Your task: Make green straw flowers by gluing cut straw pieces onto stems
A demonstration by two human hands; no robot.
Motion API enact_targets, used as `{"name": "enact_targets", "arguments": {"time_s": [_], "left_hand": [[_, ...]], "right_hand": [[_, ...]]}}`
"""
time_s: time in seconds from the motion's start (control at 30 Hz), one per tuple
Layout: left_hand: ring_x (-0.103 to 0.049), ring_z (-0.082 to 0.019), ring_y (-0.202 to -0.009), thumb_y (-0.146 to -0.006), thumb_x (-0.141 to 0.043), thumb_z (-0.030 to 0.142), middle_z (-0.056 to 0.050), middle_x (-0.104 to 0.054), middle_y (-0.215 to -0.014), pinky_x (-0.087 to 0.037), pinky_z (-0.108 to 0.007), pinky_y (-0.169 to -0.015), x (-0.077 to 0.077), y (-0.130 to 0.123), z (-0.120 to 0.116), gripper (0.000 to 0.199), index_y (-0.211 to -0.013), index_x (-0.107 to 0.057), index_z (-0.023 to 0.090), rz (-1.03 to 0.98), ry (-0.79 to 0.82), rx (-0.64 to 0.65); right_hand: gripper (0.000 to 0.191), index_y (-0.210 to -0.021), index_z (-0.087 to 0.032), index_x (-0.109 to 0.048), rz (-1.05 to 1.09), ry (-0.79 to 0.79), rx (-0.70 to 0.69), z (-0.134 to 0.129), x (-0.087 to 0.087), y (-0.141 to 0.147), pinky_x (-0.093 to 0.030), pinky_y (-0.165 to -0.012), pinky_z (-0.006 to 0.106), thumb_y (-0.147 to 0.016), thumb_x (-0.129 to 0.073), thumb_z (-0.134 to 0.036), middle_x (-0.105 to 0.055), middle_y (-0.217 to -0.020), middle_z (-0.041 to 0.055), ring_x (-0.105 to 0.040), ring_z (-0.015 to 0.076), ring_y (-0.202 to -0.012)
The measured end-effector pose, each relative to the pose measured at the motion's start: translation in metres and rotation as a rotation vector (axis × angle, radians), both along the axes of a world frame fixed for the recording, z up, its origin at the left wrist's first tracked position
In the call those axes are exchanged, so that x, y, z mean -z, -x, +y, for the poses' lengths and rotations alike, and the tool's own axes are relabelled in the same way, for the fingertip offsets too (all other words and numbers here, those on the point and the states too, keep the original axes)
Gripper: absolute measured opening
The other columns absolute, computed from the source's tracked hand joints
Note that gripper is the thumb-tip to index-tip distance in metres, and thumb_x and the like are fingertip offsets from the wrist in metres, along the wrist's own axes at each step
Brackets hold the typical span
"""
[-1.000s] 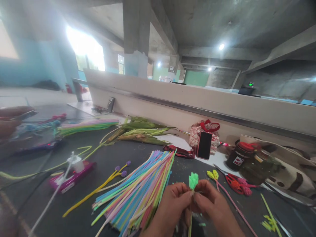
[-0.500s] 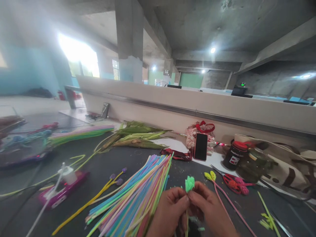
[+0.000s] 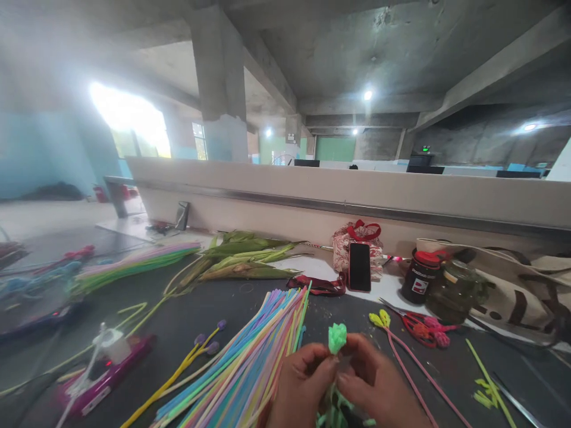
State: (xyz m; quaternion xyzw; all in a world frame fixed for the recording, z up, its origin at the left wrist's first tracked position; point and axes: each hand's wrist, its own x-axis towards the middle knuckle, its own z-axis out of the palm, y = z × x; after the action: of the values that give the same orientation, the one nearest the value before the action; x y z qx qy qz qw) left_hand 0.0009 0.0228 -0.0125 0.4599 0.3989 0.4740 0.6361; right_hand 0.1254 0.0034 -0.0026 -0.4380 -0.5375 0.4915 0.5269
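Note:
A small green pipe-cleaner flower [image 3: 337, 337] stands up between my two hands, its ruffled head above the fingertips. My left hand [image 3: 303, 383] pinches just below the head from the left. My right hand [image 3: 372, 380] closes in from the right, thumb and fingers at the same spot. Below my fingers more green pieces show, partly hidden by the hands. To the left fans a large bundle of pastel pipe cleaners [image 3: 250, 362]. Right of my hands lie pink stems with yellow loops [image 3: 380, 318] at their tips.
Red-handled scissors [image 3: 417, 328], a dark jar with a red lid [image 3: 420, 278] and a canvas bag [image 3: 521, 291] are at right. A phone [image 3: 359, 267] leans on a patterned pouch. Corn husks [image 3: 250, 255] lie behind; a purple power strip [image 3: 102, 377] is at left.
The green head has turned slightly and looks more compact and rounded. Both hands remain around its base, a little lower in view. The camera has tilted slightly upward.

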Motion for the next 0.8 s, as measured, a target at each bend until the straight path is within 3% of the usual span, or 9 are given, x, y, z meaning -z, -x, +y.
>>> {"name": "enact_targets", "arguments": {"time_s": [0.13,0.23,0.37,0.67,0.8], "left_hand": [[-0.039,-0.008,-0.045,-0.060,-0.062,0.029,0.003,-0.048,-0.049,-0.030,-0.018,-0.043,-0.003,0.002,-0.003,0.012,-0.057,-0.064,0.018,0.122,-0.167,-0.100],[-0.043,-0.011,-0.052,-0.059,-0.063,0.023,0.002,-0.049,-0.052,-0.032,-0.019,-0.047,-0.006,0.000,-0.006,0.006,-0.056,-0.066,0.019,0.166,-0.262,-0.157],[-0.044,-0.011,-0.054,-0.060,-0.061,0.022,0.001,-0.051,-0.053,-0.034,-0.020,-0.051,-0.011,-0.002,-0.010,0.007,-0.058,-0.068,0.019,0.186,-0.316,-0.136],[-0.050,-0.013,-0.057,-0.061,-0.061,0.025,0.000,-0.057,-0.056,-0.038,-0.020,-0.055,-0.016,-0.001,-0.012,0.010,-0.056,-0.066,0.018,0.183,-0.262,-0.093],[-0.042,-0.008,-0.044,-0.060,-0.064,0.039,0.003,-0.052,-0.048,-0.032,-0.019,-0.044,-0.008,0.001,-0.005,0.025,-0.057,-0.060,0.015,0.087,-0.082,-0.028]], "right_hand": [[0.020,-0.081,-0.020,-0.059,-0.008,0.039,0.017,-0.004,-0.003,-0.008,-0.027,-0.046,0.020,-0.061,-0.061,-0.019,-0.052,-0.065,-0.0048,-0.037,0.0070,-0.048],[0.019,-0.079,-0.019,-0.059,0.015,0.026,-0.024,-0.006,-0.005,-0.011,-0.026,-0.046,0.019,-0.060,-0.061,-0.023,-0.049,-0.062,-0.0049,-0.036,0.0080,-0.050],[0.017,-0.076,-0.018,-0.055,0.048,0.016,-0.058,-0.007,-0.009,-0.007,-0.032,-0.055,0.021,-0.065,-0.063,-0.028,-0.048,-0.065,-0.0039,-0.041,0.0106,-0.060],[0.018,-0.070,-0.019,-0.054,0.102,0.034,-0.003,-0.004,-0.006,0.003,-0.033,-0.053,0.021,-0.062,-0.064,-0.031,-0.046,-0.060,-0.0054,-0.042,0.0101,-0.056],[0.031,-0.082,-0.019,-0.055,0.050,0.044,-0.076,-0.004,-0.003,0.001,-0.029,-0.048,0.020,-0.059,-0.068,-0.035,-0.044,-0.055,-0.0073,-0.038,0.0080,-0.049]]}}
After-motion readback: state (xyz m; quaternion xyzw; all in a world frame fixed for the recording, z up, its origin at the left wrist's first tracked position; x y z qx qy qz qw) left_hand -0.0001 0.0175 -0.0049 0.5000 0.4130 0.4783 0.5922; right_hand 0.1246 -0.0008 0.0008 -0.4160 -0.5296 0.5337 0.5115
